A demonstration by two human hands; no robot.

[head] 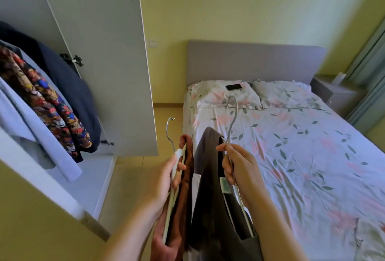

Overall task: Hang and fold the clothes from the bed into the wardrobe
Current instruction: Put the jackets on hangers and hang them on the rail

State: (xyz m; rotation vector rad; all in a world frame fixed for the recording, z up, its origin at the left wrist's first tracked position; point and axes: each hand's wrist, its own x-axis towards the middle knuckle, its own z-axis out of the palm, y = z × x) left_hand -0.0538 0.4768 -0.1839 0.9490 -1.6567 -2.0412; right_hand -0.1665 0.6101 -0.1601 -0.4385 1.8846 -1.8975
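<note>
Left hand point(166, 179) at 6 o'clock, grip closed round white hanger point(174, 179) carrying rust-brown garment point(183, 188); metal hook points toward 12. Right hand point(239, 169) just beside at 5 o'clock, fingers pinched on neck of second hanger point(233, 119) bearing dark grey garment point(210, 188). Bed point(291, 146) with floral sheet at 3 o'clock, phone point(233, 87) on pillow. Open wardrobe point(100, 52) at 9 o'clock, patterned shirt point(45, 102) hanging inside.
</note>
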